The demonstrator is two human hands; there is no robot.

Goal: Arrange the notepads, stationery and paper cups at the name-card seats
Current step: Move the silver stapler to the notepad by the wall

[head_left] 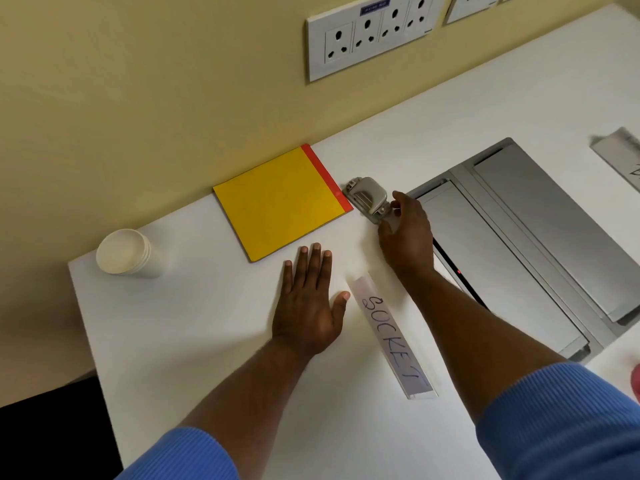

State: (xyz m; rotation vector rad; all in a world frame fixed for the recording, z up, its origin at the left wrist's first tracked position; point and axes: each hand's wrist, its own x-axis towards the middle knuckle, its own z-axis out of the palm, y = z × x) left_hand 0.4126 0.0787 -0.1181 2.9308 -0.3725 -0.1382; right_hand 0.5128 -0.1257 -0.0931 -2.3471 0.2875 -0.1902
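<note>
A yellow notepad (280, 202) with a red spine lies flat against the wall. Just right of it sits a grey metal hole punch (367, 199); my right hand (405, 233) grips its near end with curled fingers and thumb. My left hand (310, 299) rests flat on the white table (194, 341), fingers straight, just below the notepad. A white paper cup (126, 252) stands upright near the table's left corner. A clear name card (391, 336) reading "SOCKET" lies between my two forearms.
A grey metal cable hatch (519, 237) with flaps is set into the table at the right. A second name card (620, 154) sits at the far right edge. White wall sockets (367, 32) are mounted above. The table's left edge drops off beside the cup.
</note>
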